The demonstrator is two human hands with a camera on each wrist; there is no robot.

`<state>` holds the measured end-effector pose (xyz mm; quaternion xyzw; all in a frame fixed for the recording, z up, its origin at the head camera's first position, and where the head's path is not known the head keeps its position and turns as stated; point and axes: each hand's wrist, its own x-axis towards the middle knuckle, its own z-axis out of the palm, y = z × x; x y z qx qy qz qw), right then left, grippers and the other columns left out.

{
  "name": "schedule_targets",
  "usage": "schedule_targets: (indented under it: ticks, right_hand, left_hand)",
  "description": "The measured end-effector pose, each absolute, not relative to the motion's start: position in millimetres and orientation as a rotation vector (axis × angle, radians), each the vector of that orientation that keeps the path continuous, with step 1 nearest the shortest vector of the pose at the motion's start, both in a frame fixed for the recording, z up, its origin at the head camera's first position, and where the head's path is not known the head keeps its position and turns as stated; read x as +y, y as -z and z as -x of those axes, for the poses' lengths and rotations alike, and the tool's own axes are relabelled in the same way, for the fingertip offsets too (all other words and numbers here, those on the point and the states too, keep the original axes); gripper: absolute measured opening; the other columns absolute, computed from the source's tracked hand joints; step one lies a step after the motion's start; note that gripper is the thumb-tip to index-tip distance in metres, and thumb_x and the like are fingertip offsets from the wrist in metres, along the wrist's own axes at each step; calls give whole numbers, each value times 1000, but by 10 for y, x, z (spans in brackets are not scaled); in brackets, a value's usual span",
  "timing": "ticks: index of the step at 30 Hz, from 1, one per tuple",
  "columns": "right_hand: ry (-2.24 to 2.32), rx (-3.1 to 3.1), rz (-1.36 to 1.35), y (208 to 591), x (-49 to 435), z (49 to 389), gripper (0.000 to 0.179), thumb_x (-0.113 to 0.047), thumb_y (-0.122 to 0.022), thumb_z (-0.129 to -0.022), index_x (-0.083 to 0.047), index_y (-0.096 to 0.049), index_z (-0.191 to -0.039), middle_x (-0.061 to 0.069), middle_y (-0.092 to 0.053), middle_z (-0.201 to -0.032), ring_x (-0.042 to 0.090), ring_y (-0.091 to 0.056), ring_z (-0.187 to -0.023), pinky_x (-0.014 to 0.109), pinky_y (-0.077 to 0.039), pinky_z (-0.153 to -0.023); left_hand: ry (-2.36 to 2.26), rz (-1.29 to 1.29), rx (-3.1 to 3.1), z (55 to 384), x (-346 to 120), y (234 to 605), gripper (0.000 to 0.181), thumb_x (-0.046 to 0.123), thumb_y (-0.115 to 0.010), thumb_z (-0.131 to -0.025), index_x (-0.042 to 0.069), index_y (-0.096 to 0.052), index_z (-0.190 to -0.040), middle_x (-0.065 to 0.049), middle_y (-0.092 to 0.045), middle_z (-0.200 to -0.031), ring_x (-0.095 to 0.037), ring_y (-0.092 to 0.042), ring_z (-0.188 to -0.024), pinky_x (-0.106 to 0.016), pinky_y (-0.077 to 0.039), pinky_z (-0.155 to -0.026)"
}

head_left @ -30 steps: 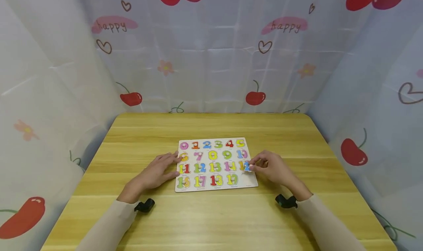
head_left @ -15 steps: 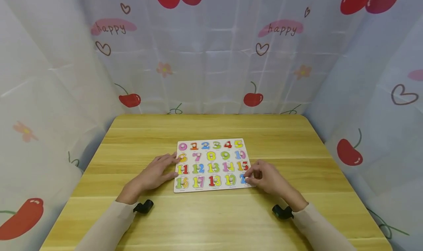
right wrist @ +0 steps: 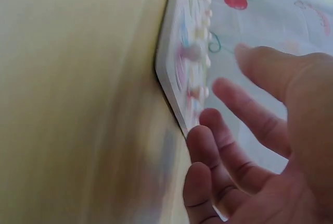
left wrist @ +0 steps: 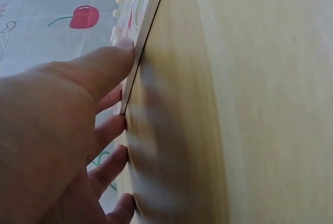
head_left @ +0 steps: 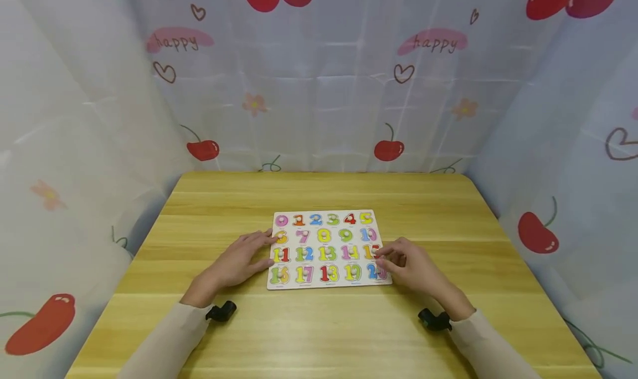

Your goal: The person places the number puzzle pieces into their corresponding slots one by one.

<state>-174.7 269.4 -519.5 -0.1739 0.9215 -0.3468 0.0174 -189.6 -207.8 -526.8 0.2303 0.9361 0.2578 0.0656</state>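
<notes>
A white number puzzle board (head_left: 319, 284) with colourful knobbed pieces lies flat on the table. My left hand (head_left: 234, 261) rests at its left side, fingertips by the 6 and thumb at the edge near the 11; in the left wrist view the thumb (left wrist: 106, 67) touches the board's edge. My right hand (head_left: 418, 265) hovers at the lower right corner, fingers loosely bent and holding nothing. The number 20 piece (head_left: 371, 272) sits in the corner slot just under its thumb. In the right wrist view, the thumb (right wrist: 265, 67) and fingers stand apart from the knobs (right wrist: 191, 53).
The wooden table (head_left: 319, 334) extends around the board on all sides. A white curtain (head_left: 319, 91) printed with cherries and hearts encloses the back and both sides. Black wrist-worn devices (head_left: 221, 311) sit at both cuffs.
My right hand brought the 20 piece down from over the 15 into the lower right slot, then let go of its knob and rose slightly. My left hand stayed at the board's edge.
</notes>
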Motion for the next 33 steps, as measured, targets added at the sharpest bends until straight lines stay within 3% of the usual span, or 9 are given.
schedule_targets:
  ticks: [4,8,12,17,21,27,30,33]
  right_hand:
    - [1062,2977,526,5160,2808,1786,21,-25,-87,-109,-14,-87,-127,6,-75,-115,14,-68,-94,27,-57,-80]
    - [1040,3079,514,5123,2941,1814,31,-23,-86,-109,-8,-84,-136,16,-74,-132,30,-75,-109,44,-64,-90]
    - [1017,3136,464,5104,3064,1823,40,-24,-86,-109,-4,-80,-143,23,-69,-146,43,-73,-123,63,-66,-98]
    - [1029,3136,414,5058,3154,1834,45,-26,-85,-110,-3,-77,-148,28,-64,-155,50,-68,-134,70,-65,-103]
    - [1005,3148,397,5063,3204,1846,49,-29,-85,-110,-3,-75,-151,30,-61,-160,54,-62,-142,74,-62,-107]
    - [826,3175,392,5090,3287,1881,64,-42,-85,-108,-7,-69,-158,31,-50,-174,57,-52,-154,86,-46,-122]
    - [685,3216,439,5102,3327,1898,73,-50,-86,-104,-11,-66,-163,30,-46,-179,60,-51,-156,89,-44,-121]
    - [542,3220,457,5117,3353,1892,88,-61,-85,-102,-16,-57,-171,28,-38,-185,63,-45,-162,92,-38,-123]
  left_hand:
    - [-717,-718,2860,1903,-2036,5300,62,35,-72,-118,16,-56,-175,-13,-46,-187,-49,-46,-171,-77,-37,-137]
    - [-731,-720,2867,1921,-1995,5329,64,37,-72,-117,18,-54,-176,-12,-47,-187,-48,-46,-171,-78,-38,-136]
    - [-762,-708,2856,1947,-1976,5328,63,38,-71,-118,22,-54,-177,-10,-46,-188,-45,-45,-172,-76,-38,-138]
    - [-760,-708,2856,1962,-1967,5286,62,39,-71,-118,22,-56,-175,-10,-47,-187,-45,-46,-172,-75,-39,-138]
    - [-763,-700,2862,1950,-1974,5243,62,38,-72,-118,21,-56,-175,-11,-48,-186,-46,-47,-171,-76,-40,-137]
    - [-661,-671,2958,1971,-2042,5186,66,45,-73,-116,20,-57,-174,-12,-49,-185,-46,-49,-170,-77,-37,-138]
    - [-544,-634,3048,2001,-2084,5147,71,54,-71,-115,21,-55,-175,-12,-50,-185,-47,-48,-170,-80,-31,-140]
    - [-457,-567,3089,2029,-2109,5124,79,65,-66,-114,25,-50,-179,-12,-43,-189,-49,-38,-175,-83,-17,-142]
